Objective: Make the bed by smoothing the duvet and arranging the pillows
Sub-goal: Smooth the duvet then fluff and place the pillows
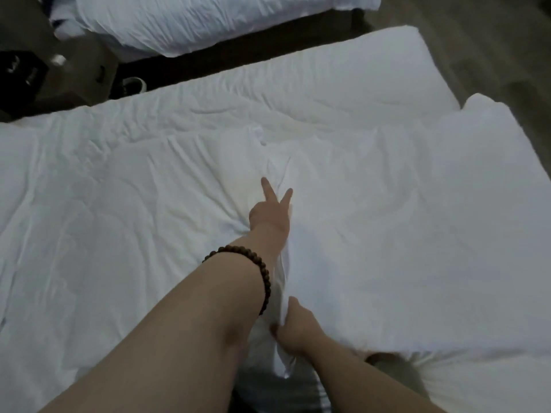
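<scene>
Head view, bed from its near edge. The white quilted duvet (125,186) covers the mattress from left to centre and is creased. One raised fold runs near-to-far down the middle, and that fold is the axis I judge the coming stroke must follow. My left hand (269,214), on the arm with the dark beaded bracelet (262,272), lies at the far end of the fold. Its forefinger and middle finger are straight, spread in a V and pressing the cloth; I cannot make out the other fingers. My right hand (293,326) is at the near end, close to the bed's edge, its fingers pinching the fold tight. The left hand is thus the one nearer the far creases, and its forearm lies along the fold. A long plump white pillow (343,79) lies across the far side, and a second white pillow (483,174) lies at the right, both touching the duvet.
</scene>
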Demonstrator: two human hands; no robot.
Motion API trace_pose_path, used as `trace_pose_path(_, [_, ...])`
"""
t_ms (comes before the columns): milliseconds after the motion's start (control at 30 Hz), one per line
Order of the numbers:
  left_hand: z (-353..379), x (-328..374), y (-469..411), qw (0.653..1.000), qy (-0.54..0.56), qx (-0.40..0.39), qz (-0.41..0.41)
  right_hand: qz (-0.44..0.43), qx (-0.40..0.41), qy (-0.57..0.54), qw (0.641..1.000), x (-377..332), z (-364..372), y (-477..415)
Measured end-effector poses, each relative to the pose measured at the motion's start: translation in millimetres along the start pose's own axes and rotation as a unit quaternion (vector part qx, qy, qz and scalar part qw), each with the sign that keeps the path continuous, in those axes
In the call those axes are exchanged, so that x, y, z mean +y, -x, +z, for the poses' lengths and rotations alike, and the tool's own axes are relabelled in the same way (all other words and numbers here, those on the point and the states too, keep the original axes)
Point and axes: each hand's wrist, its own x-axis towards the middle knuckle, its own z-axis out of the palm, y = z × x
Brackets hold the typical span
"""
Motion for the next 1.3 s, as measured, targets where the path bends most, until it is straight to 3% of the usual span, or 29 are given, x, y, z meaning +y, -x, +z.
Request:
trace_pose_path(100, [8.5,-3.2,-30.3,0.997,-0.073,0.003,-0.016,0.004,-0.032,0.004,0.999,1.2,-3.8,-16.0])
trace_pose_path(233, [5.7,-5.9,-83.0,0.994,-0.049,0.006,-0.094,-0.01,-0.054,0.012,0.998,7.9,-11.0,-24.0])
trace_pose_path(400, [-15.7,-10.6,-112.3,0.995,-0.045,0.031,-0.083,-0.04,-0.039,0.021,0.998,18.1,-12.5,-27.9])
trace_pose_path(600, [-34.1,-8.9,-109.7,0.988,0.121,0.048,-0.087,-0.072,-0.077,-0.001,0.994,22.6,-34.8,-22.7])
trace_pose_path(700, [-52.1,0.6,-99.8,0.982,0.137,0.091,-0.088,-0.039,-0.099,0.008,0.994,29.5,-53.5,-23.8])
trace_pose_path(800, [-58.7,17.3,-97.0,0.974,0.17,0.122,-0.086,0.019,-0.122,-0.052,0.991,43.3,-68.2,-27.4])
trace_pose_path(1133, [-51.9,52.2,-98.1,0.986,0.121,0.097,-0.056,0.041,-0.127,-0.029,0.991,52.0,-68.3,-28.8])
trace_pose_path(1300, [-42.5,49.8,-107.1,0.98,0.177,0.063,-0.058,0.069,-0.111,0.017,0.991,46.5,-65.7,-35.4])
